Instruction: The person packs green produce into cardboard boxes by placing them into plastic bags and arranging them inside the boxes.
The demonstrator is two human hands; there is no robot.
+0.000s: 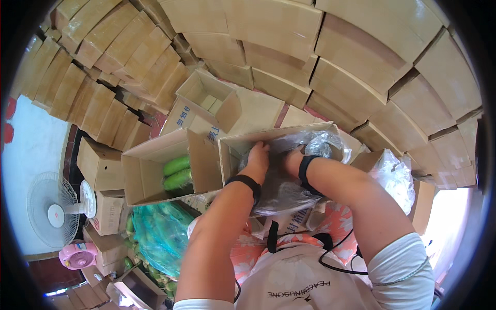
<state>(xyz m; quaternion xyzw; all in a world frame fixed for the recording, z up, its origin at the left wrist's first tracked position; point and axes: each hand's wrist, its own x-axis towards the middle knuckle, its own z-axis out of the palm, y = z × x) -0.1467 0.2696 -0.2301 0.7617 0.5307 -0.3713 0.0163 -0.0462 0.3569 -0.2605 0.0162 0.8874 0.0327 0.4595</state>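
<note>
My left hand (258,154) and my right hand (293,159) both reach down into an open cardboard carton (277,131) in front of me. A clear plastic liner bag (288,197) lines this carton, spills over its near wall and bunches up at the right. My left fingers curl near the far wall; the right hand is partly covered by film. What the fingertips touch is hidden. Directly to the left stands a second open carton (143,174), where long green vegetables (177,172), probably green radishes, lie against its right side.
Behind the cartons is a small open box (209,97). Tall stacks of cardboard boxes (279,54) rise beyond. At left are a teal plastic bag (159,236) of green vegetables, a white fan (56,212) and a pink fan (78,256). Crumpled clear plastic (395,178) lies right.
</note>
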